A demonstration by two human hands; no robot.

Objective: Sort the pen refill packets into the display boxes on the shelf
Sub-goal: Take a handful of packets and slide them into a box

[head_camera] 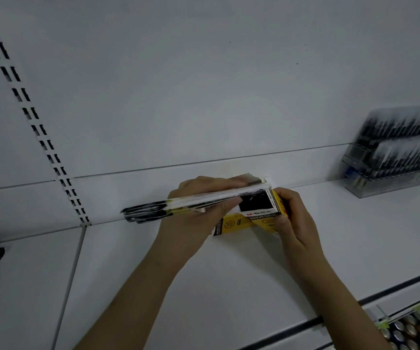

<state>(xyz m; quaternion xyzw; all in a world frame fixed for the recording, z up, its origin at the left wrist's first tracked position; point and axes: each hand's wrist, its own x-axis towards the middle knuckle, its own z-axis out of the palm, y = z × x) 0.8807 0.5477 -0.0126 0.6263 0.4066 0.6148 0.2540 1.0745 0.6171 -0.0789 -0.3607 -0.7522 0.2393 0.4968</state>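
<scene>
Gripping one refill bundle (pixel 204 199), left hand (pixel 193 218); right hand (pixel 292 218) clasping one yellow box (pixel 239 223).

Both forearms extended forward over the shelf. Left hand (pixel 193 210) curled, gripping a bundle of refill packets (pixel 204 201). Right hand (pixel 295 221) curled around a yellow display box (pixel 252 218).
</scene>
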